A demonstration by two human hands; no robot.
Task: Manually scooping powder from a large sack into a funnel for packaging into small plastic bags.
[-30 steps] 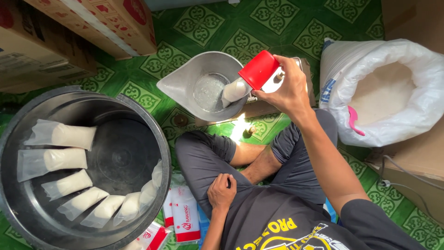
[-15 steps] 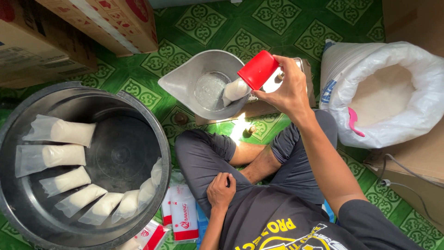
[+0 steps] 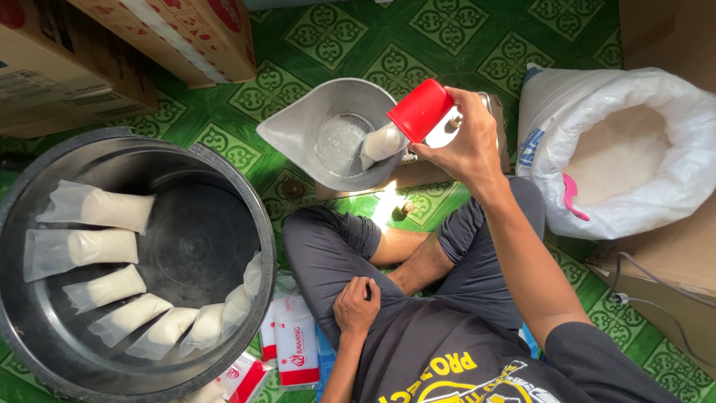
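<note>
My right hand (image 3: 464, 145) grips a red cup (image 3: 419, 110), tipped on its side over a metal scoop-shaped pan (image 3: 298, 128). White grains (image 3: 382, 141) spill from the cup's mouth into the pan, where a thin layer lies at the bottom. The pan rests on a scale, mostly hidden by my hand. My left hand (image 3: 356, 307) rests on my left thigh, fingers curled, holding nothing that I can see.
A big dark tub (image 3: 201, 246) at left holds several filled clear bags (image 3: 95, 207) along its wall. An open white sack of grains (image 3: 619, 149) with a pink scoop (image 3: 572, 195) stands at right. Cardboard boxes (image 3: 112, 45) lie at upper left, red-and-white packets (image 3: 297, 342) by my knee.
The view has shifted slightly. My right hand keeps the red cup tipped over the pan and grains keep falling; my left hand stays on my thigh.
</note>
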